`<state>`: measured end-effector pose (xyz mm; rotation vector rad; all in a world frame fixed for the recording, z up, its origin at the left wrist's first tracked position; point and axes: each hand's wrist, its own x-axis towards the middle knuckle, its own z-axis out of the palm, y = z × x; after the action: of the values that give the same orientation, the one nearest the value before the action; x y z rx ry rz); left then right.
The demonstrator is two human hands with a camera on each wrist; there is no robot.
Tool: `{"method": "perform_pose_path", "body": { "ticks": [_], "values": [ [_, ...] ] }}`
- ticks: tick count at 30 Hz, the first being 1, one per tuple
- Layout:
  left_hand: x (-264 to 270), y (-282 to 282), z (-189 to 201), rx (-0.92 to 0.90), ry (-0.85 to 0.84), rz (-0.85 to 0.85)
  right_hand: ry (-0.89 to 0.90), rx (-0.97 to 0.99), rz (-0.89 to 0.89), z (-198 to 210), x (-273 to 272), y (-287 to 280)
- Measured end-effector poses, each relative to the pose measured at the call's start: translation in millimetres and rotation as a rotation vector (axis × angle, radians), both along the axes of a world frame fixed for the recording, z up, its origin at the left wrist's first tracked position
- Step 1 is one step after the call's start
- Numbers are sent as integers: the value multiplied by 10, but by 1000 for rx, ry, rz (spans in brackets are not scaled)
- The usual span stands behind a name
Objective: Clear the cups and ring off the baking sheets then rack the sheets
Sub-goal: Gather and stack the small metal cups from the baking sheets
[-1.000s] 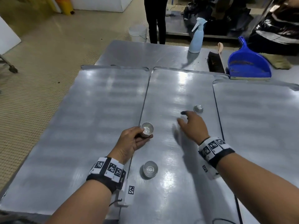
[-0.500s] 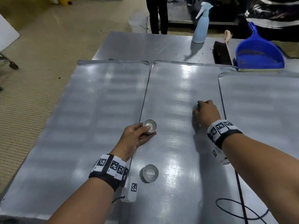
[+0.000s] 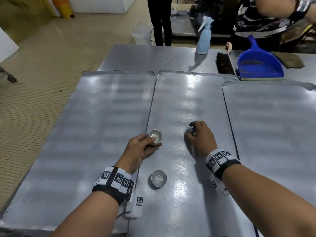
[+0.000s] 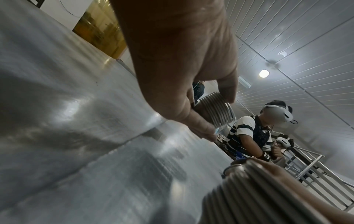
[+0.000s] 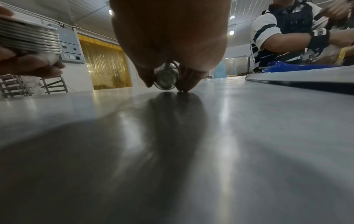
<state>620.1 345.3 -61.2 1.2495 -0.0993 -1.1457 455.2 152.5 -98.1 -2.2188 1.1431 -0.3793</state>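
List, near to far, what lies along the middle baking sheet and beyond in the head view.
Loose cup → cup stack held in left hand → sheet's far rim → spray bottle.

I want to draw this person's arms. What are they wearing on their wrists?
Both forearms are bare, with no sleeves or gloves. The left wrist band is black with white square code tags on it, and a small white box with a thin dark cable hangs off it. The right wrist band matches.

head: high, looks down and forward over 3 sheets [image 3: 111,134] | left wrist: low, tilted, near left hand [image 4: 182,60] | right wrist: skims sheet, near right hand [image 5: 172,37] | all share middle sheet
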Motion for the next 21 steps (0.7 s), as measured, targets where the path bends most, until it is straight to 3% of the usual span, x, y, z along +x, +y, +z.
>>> {"method": "perform_pose_path", "body": {
  "ticks": [11, 16, 19, 21],
  "values": [
    [-87, 295, 53, -1, 6, -6, 81, 57, 8, 72, -187, 299],
    [-101, 383, 91, 2, 3, -9, -160, 82, 38, 301, -8, 549],
    [-88, 408, 113, -22, 39, 12, -324, 106, 151, 512, 192, 810],
    [-71, 421, 132, -43, 78, 24, -341, 142, 237, 612, 295, 961]
  ]
}}
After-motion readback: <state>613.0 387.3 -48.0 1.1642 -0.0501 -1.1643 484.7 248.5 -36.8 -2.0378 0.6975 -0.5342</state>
